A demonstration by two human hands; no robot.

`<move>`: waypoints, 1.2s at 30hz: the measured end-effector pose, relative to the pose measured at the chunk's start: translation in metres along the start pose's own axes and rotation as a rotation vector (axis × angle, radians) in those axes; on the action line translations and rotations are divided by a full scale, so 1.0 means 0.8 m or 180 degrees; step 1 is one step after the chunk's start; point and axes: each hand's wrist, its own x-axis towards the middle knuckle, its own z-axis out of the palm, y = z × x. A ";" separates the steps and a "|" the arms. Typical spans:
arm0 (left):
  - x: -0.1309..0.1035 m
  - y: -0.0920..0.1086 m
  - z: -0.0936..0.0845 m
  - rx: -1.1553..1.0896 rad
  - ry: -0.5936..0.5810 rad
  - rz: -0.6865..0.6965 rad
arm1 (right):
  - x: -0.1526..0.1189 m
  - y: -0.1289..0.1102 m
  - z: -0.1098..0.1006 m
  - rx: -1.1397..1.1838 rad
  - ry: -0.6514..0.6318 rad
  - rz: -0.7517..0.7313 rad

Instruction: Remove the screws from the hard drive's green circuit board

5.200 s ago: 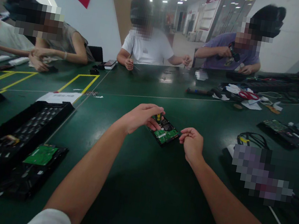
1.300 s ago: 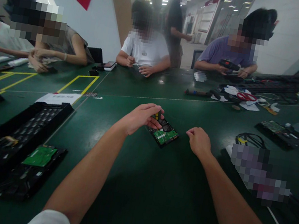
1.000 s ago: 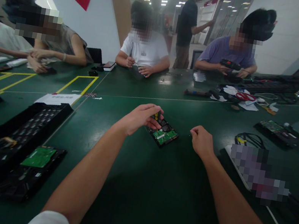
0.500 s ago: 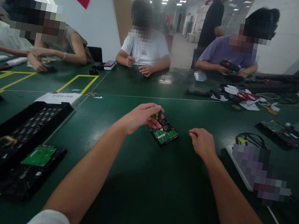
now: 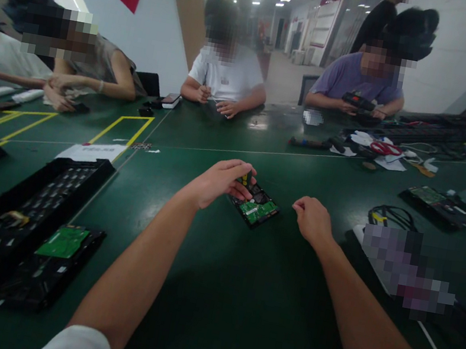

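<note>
A hard drive (image 5: 259, 210) with its green circuit board facing up lies on the green table in front of me. My left hand (image 5: 227, 182) is over the drive's far left part, its fingers closed around a black-and-yellow screwdriver (image 5: 246, 179). The lower end of the screwdriver is hidden behind my fingers. To the right of the drive, apart from it, my right hand (image 5: 312, 217) hovers with thumb and fingertips pinched together. Whatever may be between those fingertips is too small to make out.
On the left are a long black tray (image 5: 44, 195) and another hard drive (image 5: 50, 265). A white power strip (image 5: 373, 262), a cable (image 5: 392, 217) and a further drive (image 5: 435, 205) lie on the right. Several people sit across the table.
My right hand has shifted very slightly left and up. The left hand, screwdriver and drive look the same. A standing person in the background has moved right.
</note>
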 end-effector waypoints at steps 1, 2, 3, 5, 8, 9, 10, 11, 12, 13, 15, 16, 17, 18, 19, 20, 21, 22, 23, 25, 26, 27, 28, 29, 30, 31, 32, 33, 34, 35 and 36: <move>0.000 0.000 0.000 -0.0005 -0.0005 -0.0001 | 0.000 0.000 0.000 0.0029 0.0024 -0.0016; 0.000 0.000 0.000 -0.0008 -0.0011 0.0003 | 0.000 0.000 0.001 0.0059 0.0049 -0.0037; 0.000 0.000 0.000 -0.0007 -0.0017 0.0005 | 0.001 0.000 0.001 0.0089 0.0078 -0.0061; 0.000 0.001 0.001 0.0006 -0.0020 -0.0005 | 0.002 0.001 0.002 0.0144 0.0136 -0.0103; -0.001 0.003 0.002 0.0010 -0.0014 -0.0025 | 0.004 0.002 0.004 0.0202 0.0188 -0.0140; -0.001 0.003 0.002 0.0009 -0.0009 -0.0031 | 0.004 0.002 0.005 0.0220 0.0191 -0.0154; -0.001 0.003 0.003 0.0008 -0.0001 -0.0033 | 0.004 0.002 0.005 0.0237 0.0188 -0.0169; -0.001 0.003 0.003 0.0009 0.0003 -0.0034 | 0.004 0.002 0.005 0.0255 0.0184 -0.0185; -0.001 0.002 0.003 0.0009 -0.0002 -0.0031 | 0.004 0.002 0.005 0.0274 0.0180 -0.0200; -0.001 0.002 0.002 0.0005 -0.0009 -0.0022 | 0.004 0.001 0.005 0.0293 0.0177 -0.0221; -0.001 0.000 0.002 -0.0006 -0.0036 -0.0003 | 0.003 0.001 0.005 0.0326 0.0169 -0.0270; 0.000 0.000 0.001 -0.0008 -0.0045 0.0005 | 0.003 0.001 0.005 0.0333 0.0166 -0.0298; 0.000 -0.001 0.001 -0.0007 -0.0051 0.0009 | 0.003 0.001 0.005 0.0331 0.0164 -0.0330; 0.000 -0.001 0.001 -0.0004 -0.0058 0.0015 | 0.003 0.002 0.005 0.0323 0.0166 -0.0358; 0.000 -0.001 0.000 0.0001 -0.0068 0.0022 | 0.003 0.002 0.005 0.0312 0.0174 -0.0377; 0.000 -0.001 0.000 0.0005 -0.0079 0.0030 | 0.003 0.003 0.005 0.0305 0.0183 -0.0391; 0.001 -0.001 0.000 0.0009 -0.0084 0.0034 | 0.003 0.004 0.005 0.0307 0.0188 -0.0403; 0.001 -0.001 0.000 0.0013 -0.0085 0.0034 | 0.003 0.004 0.006 0.0316 0.0187 -0.0413; 0.001 -0.001 0.000 0.0020 -0.0078 0.0027 | 0.003 0.005 0.006 0.0325 0.0185 -0.0418; 0.001 -0.001 0.000 0.0031 -0.0058 0.0006 | 0.003 0.005 0.006 0.0313 0.0176 -0.0436; 0.001 -0.001 0.000 0.0029 -0.0054 0.0005 | 0.003 0.005 0.005 0.0292 0.0170 -0.0447; 0.000 -0.001 0.000 0.0026 -0.0058 0.0009 | 0.003 0.004 0.005 0.0272 0.0161 -0.0453; 0.000 -0.001 0.000 0.0020 -0.0064 0.0015 | 0.003 0.005 0.005 0.0258 0.0149 -0.0454; 0.000 -0.001 0.000 0.0015 -0.0074 0.0015 | 0.003 0.005 0.004 0.0251 0.0145 -0.0444; 0.000 -0.001 0.000 0.0010 -0.0079 0.0013 | 0.003 0.006 0.004 0.0249 0.0150 -0.0420; 0.000 -0.001 0.000 0.0004 -0.0074 0.0012 | 0.003 0.006 0.004 0.0248 0.0169 -0.0377; 0.000 -0.001 0.001 0.0000 -0.0057 0.0009 | 0.003 0.007 0.004 0.0242 0.0199 -0.0323; 0.000 -0.001 0.001 -0.0001 -0.0031 0.0010 | 0.003 0.009 0.003 0.0229 0.0238 -0.0265; 0.000 -0.001 0.000 0.0000 0.0000 0.0015 | 0.003 0.010 0.003 0.0217 0.0272 -0.0210; 0.000 -0.001 0.000 0.0007 0.0027 0.0019 | 0.004 0.011 0.002 0.0203 0.0294 -0.0162; 0.001 -0.001 0.000 0.0019 0.0043 0.0023 | 0.004 0.011 0.002 0.0188 0.0306 -0.0124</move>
